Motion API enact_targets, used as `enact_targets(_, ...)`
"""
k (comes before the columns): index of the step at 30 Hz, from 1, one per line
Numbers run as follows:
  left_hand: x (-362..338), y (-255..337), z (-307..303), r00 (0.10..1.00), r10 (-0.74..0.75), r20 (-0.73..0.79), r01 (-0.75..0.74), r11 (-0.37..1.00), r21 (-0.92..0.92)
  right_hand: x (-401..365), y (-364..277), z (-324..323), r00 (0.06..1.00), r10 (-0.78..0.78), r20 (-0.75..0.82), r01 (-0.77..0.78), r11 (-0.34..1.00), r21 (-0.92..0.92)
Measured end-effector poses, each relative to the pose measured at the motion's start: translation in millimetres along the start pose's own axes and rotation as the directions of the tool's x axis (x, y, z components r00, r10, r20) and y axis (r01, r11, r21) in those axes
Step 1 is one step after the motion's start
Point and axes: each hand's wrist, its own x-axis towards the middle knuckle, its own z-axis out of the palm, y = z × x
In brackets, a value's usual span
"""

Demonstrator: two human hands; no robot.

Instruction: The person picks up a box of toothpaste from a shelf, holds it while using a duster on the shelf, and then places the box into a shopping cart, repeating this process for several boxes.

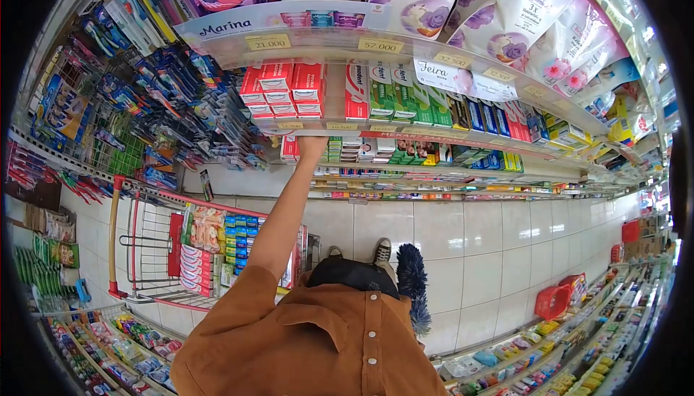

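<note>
Cartons (289, 148) in red and white stand just below the price rail (470, 138), near its left end, right beside the person's left hand (313, 148). That hand reaches in beneath the price rail at the end of an outstretched arm; its fingers are hidden there, so I cannot tell whether they grasp a carton or are loose. The right hand is out of view, and the state of its fingers cannot be told. Directly above the price rail, red-and-white boxes (278, 88) are stacked, with green boxes (405, 103) farther right along it. Below and left of the price rail stands a trolley (116, 237) loaded with red packs (195, 269) and blue packs (242, 240). Well below the rail, a bushy dark blue duster (412, 280) shows beside the brown shirt (303, 356).
</note>
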Motion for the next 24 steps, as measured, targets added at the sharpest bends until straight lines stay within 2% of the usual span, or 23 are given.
enact_targets(3,-3,7,-6,0.998,-0.042,-0.044,0.036,0.993,-0.116,7,1,1,1.000,-0.008,0.001,0.008,1.000,0.011)
enact_targets(6,-3,7,-5,0.997,0.013,-0.081,-0.017,0.999,-0.041,-1,-10,-3,0.998,0.026,0.052,-0.025,1.000,-0.009)
enact_targets(9,-2,10,-7,0.999,0.015,-0.040,-0.011,0.997,0.077,-7,-20,-6,0.993,0.057,0.103,-0.054,0.998,-0.028)
enact_targets(12,2,5,-2,0.995,-0.080,0.052,0.074,0.993,0.097,-5,-22,-9,0.991,0.042,0.128,-0.040,0.999,-0.019)
enact_targets(15,0,1,2,0.999,-0.036,0.009,0.036,0.998,0.057,-20,-43,-11,0.993,0.057,0.102,-0.051,0.997,-0.061)
enact_targets(18,1,4,0,0.999,-0.040,0.010,0.039,0.996,0.081,-12,-38,-8,0.993,0.039,0.107,-0.035,0.999,-0.041)
enact_targets(21,-2,6,-1,0.998,-0.056,-0.010,0.055,0.998,-0.028,2,-27,-6,0.993,-0.005,0.116,0.011,0.999,-0.046)
enact_targets(24,-6,5,0,0.985,-0.069,-0.157,0.030,0.970,-0.241,-3,-33,-7,0.992,-0.014,0.124,0.018,0.999,-0.031)
